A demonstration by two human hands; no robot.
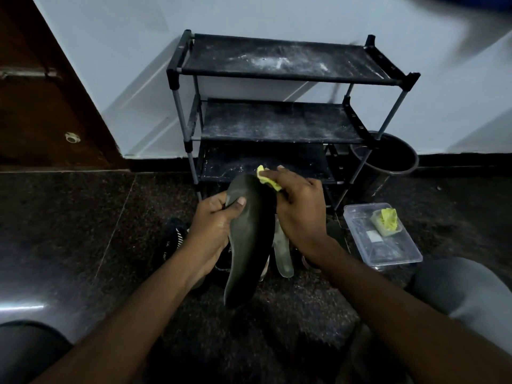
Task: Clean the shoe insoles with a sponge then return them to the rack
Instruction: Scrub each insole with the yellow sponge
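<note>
I see the black rack [277, 123] against the wall, its shelves dusty. In front of it the dark insole [249, 239] stands upright off the floor. The left hand [213, 231] grips its edge, thumb on its face. The right hand [299, 214] pinches the yellow sponge [267, 178] against the insole's top end. Beneath them, shoes [173, 239] and a second insole [282, 256] lie half hidden and dim.

Pale blue-grey wall [110, 51], brown wooden door [41, 120], dark speckled polished floor [69, 217], round black bin [396, 156]
</note>
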